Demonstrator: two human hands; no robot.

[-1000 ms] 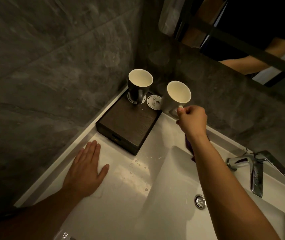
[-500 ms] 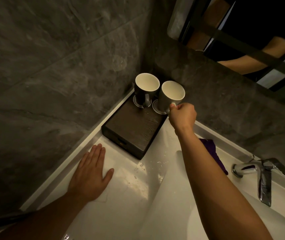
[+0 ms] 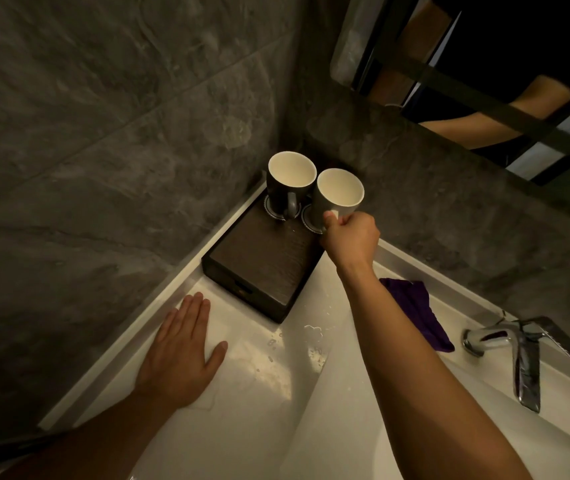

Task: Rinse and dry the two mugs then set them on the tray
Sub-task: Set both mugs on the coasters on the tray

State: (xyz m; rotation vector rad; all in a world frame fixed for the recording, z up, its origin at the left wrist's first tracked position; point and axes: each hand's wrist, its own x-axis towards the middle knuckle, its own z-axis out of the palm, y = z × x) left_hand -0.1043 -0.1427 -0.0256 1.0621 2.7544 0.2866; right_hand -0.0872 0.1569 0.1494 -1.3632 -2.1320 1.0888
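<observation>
A dark grey stone-patterned wall (image 3: 120,140) is seen filling the upper left, meeting a second wall at a corner, with a mirror (image 3: 484,64) mounted on the right-hand one. Below, a white washbasin counter (image 3: 269,375) is spread across the lower part of the view, wet in places with scattered droplets near its middle. A chrome tap (image 3: 522,355) is fixed at the far right edge of the counter, and a crumpled purple cloth (image 3: 418,317) is laid between the tap and the right forearm. A dark wooden tray (image 3: 262,268), box-like with a grained top and a slot in its near side, is set in the corner of the counter. Two mugs are placed upright and just beside each other at the tray's far end, each on a round white coaster. The left mug (image 3: 288,183) is dark outside and cream-white inside, its handle turned toward the viewer; no hand is on it. The right mug (image 3: 337,195) is paler grey outside with the same cream interior, and appears empty. The right hand (image 3: 352,242) is closed around this mug's handle, thumb on top, with the mug seen directly beyond the knuckles; whether its base rests fully on the coaster cannot be told. The left hand (image 3: 181,351) is laid flat and spread on the counter, palm down, fingers together, well apart from both mugs and just short of the tray's near end.
</observation>
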